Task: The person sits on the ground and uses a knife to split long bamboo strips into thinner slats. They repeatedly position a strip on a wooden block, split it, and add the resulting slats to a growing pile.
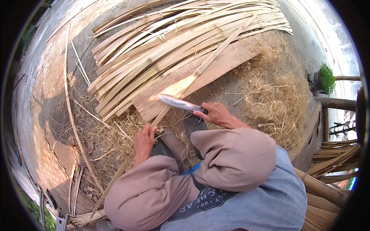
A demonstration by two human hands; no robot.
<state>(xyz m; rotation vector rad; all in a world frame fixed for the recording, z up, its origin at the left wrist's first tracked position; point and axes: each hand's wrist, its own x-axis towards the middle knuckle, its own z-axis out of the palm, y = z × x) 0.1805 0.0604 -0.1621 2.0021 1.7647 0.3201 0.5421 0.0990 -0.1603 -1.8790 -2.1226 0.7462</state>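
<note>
Knife (pixel 179 102) (right hand (pixel 216 114)) across wooden strip (pixel 189 82)

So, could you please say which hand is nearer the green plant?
Right. The right hand, gripping the knife, is left of the green plant; the left hand, holding the strip, is farther left.

Bright daylight, strongest at the upper right, where the pale background (pixel 341 46) washes out to white. Warm sun patches fall on the floor (pixel 50 96) at left, beside a dark shadow, and glare on the wooden board (pixel 216 67). The knife blade (pixel 179 102) shines. The centre looks sharp; fisheye distortion bends edges within a black, rounded border.
</note>
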